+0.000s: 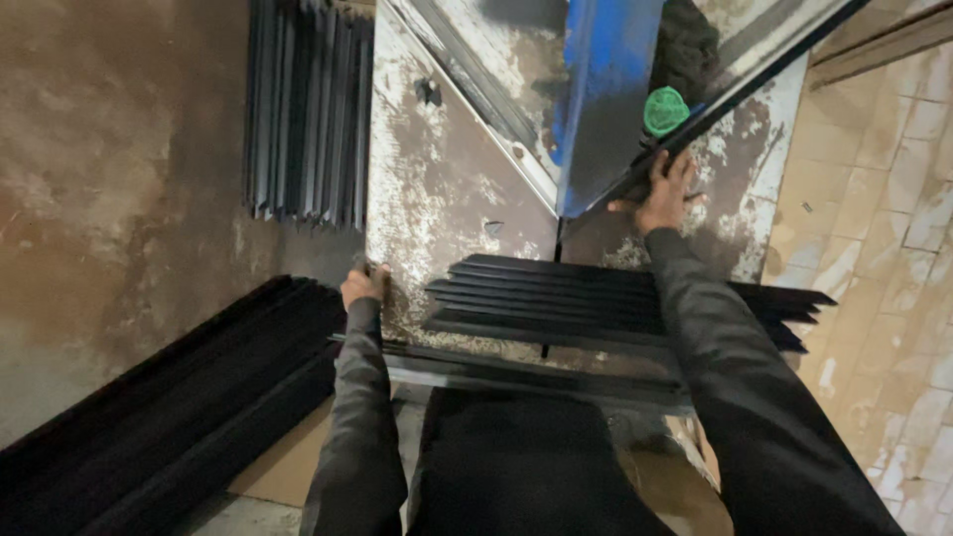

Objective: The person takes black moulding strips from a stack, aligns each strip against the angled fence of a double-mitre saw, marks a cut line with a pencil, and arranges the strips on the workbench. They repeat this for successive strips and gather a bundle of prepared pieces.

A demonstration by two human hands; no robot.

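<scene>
Left hand [363,286], arm extended forward, is curled over the left edge of the worn metal worktable [437,199], fingers closed on the rim. Right hand [663,194] reaches farther ahead, fingers spread flat against a dark metal strip [735,99] beneath the blue machine blade [601,99]. A stack of black metal strips [556,298] lies on the table between both arms.
</scene>
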